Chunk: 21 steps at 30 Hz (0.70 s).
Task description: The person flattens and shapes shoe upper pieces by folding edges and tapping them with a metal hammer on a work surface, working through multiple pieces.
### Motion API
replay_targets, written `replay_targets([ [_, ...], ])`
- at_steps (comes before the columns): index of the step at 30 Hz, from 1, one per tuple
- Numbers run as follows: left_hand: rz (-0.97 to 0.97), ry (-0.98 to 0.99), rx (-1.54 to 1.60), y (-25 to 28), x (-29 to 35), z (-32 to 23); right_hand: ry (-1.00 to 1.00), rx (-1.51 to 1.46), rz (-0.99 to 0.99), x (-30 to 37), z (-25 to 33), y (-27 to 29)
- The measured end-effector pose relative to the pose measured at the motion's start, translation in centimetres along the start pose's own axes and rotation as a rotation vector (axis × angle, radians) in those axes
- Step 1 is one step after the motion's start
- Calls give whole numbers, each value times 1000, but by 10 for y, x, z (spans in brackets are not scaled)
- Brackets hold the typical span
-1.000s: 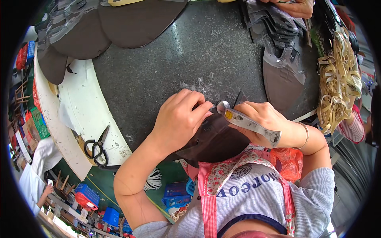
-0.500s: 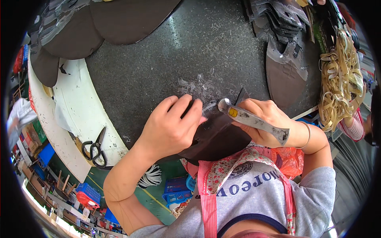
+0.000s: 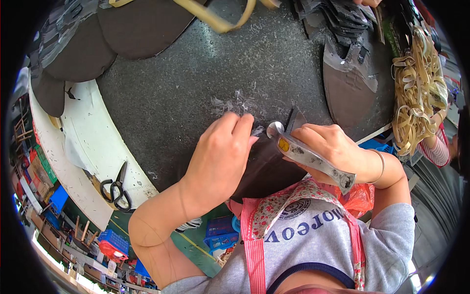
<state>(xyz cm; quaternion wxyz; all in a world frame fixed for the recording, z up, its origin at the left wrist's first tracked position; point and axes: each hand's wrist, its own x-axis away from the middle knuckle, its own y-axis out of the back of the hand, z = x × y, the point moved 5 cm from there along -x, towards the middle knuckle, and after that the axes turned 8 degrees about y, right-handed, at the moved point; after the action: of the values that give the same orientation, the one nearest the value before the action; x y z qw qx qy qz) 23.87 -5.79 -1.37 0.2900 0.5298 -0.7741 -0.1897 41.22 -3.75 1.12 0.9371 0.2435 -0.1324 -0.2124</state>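
Note:
My right hand is closed around a hammer with a steel head, its round face toward the middle and a yellow spot on top. Under both hands lies a dark brown, rounded flat piece, reaching to the table's near edge by my apron. At its far left edge my left hand is closed with curled fingers; what they pinch, if anything, is hidden. A small dark pointed strip sticks up beside the hammer's face. Whitish residue marks the tabletop beyond the fingers.
Dark rounded pieces overlap at the far left. More are stacked far right, with one piece nearer. A beige band crosses the far edge; looped beige bands hang at right. Black-handled scissors lie on white board.
My left hand has drawn its fingers closer together at the piece's edge. A beige band has come into view at the far edge. The right hand still holds the hammer, nearly unmoved.

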Motion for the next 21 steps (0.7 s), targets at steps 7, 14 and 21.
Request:
replay_targets([
  [7, -73, -152, -52, 1, -4, 5, -1, 2, 20, -1, 0, -1],
  [14, -29, -331, -189, -1, 0, 10, -11, 16, 7, -4, -3, -3],
  [21, -81, -576, -393, -4, 8, 9, -18, 78, 8, -8, 1, -4],
])
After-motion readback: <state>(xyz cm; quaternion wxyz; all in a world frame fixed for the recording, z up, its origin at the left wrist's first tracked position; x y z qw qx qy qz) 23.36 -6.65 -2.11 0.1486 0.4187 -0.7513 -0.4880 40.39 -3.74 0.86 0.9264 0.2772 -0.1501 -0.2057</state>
